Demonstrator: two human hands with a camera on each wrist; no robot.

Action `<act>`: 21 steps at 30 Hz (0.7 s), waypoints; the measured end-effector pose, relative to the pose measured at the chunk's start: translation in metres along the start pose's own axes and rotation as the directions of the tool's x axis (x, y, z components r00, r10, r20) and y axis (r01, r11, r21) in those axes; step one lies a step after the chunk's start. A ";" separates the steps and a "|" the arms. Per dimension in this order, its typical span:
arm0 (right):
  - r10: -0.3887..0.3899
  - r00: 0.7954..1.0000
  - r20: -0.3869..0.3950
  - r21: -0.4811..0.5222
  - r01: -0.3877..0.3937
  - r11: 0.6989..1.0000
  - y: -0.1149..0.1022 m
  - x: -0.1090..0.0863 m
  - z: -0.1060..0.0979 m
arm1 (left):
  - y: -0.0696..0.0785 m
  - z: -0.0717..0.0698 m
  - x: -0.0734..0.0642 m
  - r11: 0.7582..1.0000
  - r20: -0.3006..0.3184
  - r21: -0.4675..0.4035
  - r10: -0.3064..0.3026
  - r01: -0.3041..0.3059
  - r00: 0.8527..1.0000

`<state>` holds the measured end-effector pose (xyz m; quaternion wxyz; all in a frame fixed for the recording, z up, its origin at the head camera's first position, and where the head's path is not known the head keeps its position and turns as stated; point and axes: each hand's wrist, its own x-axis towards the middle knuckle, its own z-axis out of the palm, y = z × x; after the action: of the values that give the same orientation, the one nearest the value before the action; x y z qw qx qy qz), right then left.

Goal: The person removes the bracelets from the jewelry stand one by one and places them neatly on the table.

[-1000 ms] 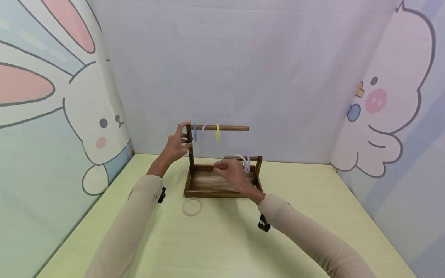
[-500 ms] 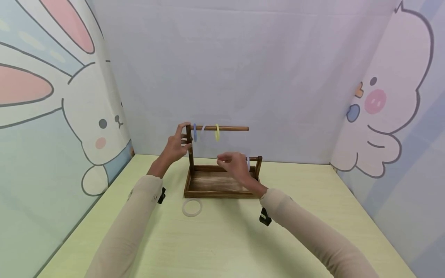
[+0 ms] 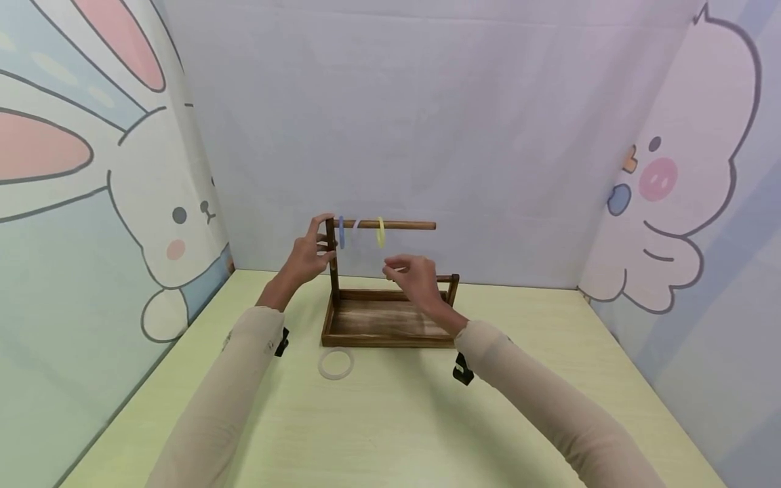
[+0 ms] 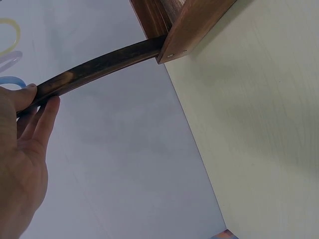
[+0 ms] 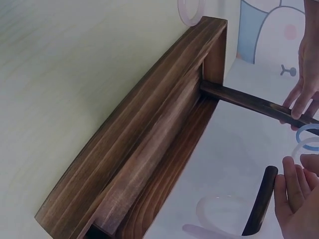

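A dark wooden rack (image 3: 390, 341) with a tray base stands on the table. My left hand (image 3: 308, 254) grips its tall left post (image 4: 89, 69) near the top. From the upper bar (image 3: 415, 225) hang a blue ring (image 3: 342, 234), a pale purple ring (image 3: 356, 227) and a yellow ring (image 3: 381, 235). My right hand (image 3: 417, 278), thumb close to the fingertips and no held thing visible, is beside the lower bar's (image 5: 261, 199) free end. A white ring (image 5: 200, 211) and a pale purple ring (image 5: 204, 231) hang on that bar, behind my hand in the head view.
Another whitish ring (image 3: 335, 377) lies flat on the table (image 3: 366, 434), just in front of the rack's left corner. A pale curtain (image 3: 488, 135) closes off the back, and cartoon-printed walls (image 3: 61, 271) stand at both sides.
My right hand has risen slightly along the lower bar, covering the rings there in the head view. My left hand stays on the post.
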<state>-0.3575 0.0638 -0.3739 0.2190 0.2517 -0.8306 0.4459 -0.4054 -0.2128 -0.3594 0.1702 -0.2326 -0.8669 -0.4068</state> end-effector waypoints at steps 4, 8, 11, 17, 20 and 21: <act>-0.009 1.000 -0.025 -0.021 0.009 1.000 0.001 0.007 0.001 | -0.001 -0.001 0.000 1.000 0.001 0.002 0.001 -0.001 1.000; -0.007 0.999 -0.050 -0.064 0.004 0.998 0.002 0.013 0.002 | -0.002 -0.001 0.000 1.000 -0.003 0.007 0.004 -0.004 1.000; 0.001 0.998 -0.065 -0.080 -0.006 0.997 0.003 0.017 0.003 | -0.003 -0.001 -0.001 1.000 -0.005 0.004 0.005 -0.005 1.000; 0.003 0.996 -0.090 -0.052 -0.008 0.999 0.005 0.024 0.004 | -0.005 0.000 0.000 1.000 -0.008 -0.006 0.022 -0.022 1.000; 0.005 0.995 -0.098 -0.041 -0.009 0.999 0.004 0.027 0.005 | -0.005 0.001 0.001 1.000 -0.011 -0.008 0.026 -0.026 1.000; 0.007 0.995 -0.099 -0.041 -0.011 0.999 0.004 0.029 0.005 | -0.005 0.001 0.001 1.000 -0.011 -0.007 0.027 -0.027 1.000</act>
<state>-0.3829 0.0553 -0.3619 0.2631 0.2208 -0.8288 0.4417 -0.4094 -0.2147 -0.3628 0.1797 -0.2425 -0.8612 -0.4089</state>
